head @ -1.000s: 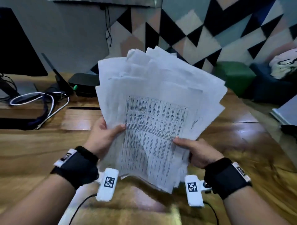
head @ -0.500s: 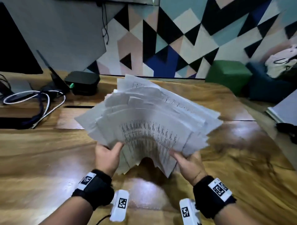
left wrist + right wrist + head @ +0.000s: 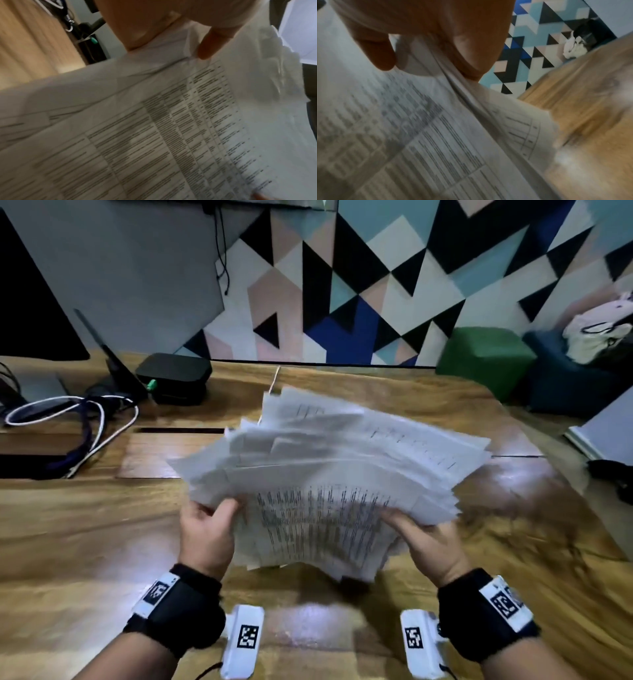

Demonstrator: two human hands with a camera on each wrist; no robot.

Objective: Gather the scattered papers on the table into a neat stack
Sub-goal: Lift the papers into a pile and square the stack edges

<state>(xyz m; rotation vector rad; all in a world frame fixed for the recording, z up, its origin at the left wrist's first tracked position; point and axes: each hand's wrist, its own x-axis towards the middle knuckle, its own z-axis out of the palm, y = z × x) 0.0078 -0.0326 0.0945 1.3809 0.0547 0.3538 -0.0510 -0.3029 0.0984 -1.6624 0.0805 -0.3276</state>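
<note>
Both hands, left (image 3: 205, 529) and right (image 3: 428, 546), grip a fanned sheaf of papers (image 3: 329, 474) above the wooden table (image 3: 85, 542).

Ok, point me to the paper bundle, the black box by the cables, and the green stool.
paper bundle (image 3: 329, 460): head view, middle of the fanned sheets.
black box (image 3: 173, 369): head view, its top face.
green stool (image 3: 486, 354): head view, its front side.

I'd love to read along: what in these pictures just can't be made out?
- Printed table on the papers: blurred in all views, unreadable.
- Fingers under the sheets: hidden by paper in the head view; only the thumbs of the left hand and right hand show.
- Sheet count: edges overlap, uncountable.
- Monitor: cut off by the left edge.
</note>
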